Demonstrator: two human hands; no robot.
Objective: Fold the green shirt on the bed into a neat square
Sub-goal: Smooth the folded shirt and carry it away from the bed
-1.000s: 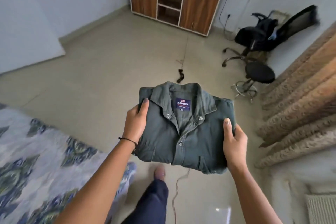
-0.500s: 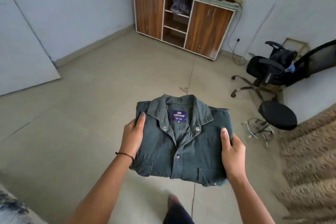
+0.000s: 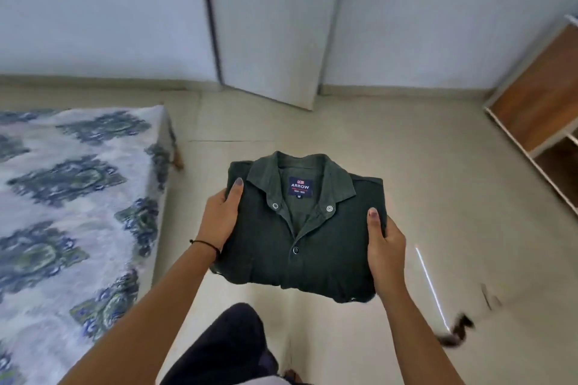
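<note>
Green folded shirt (image 3: 316,247) gripped by both hands: left hand (image 3: 219,222), right hand (image 3: 386,248).

I'm in a home bedroom: patterned bed (image 3: 72,197) at left, door (image 3: 275,25) top centre, wooden cabinet (image 3: 538,103) at right.

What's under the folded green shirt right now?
The green shirt hangs over bare floor, beside the bed. The left hand and right hand grip its sides; their fingers beneath it are covered.
</note>
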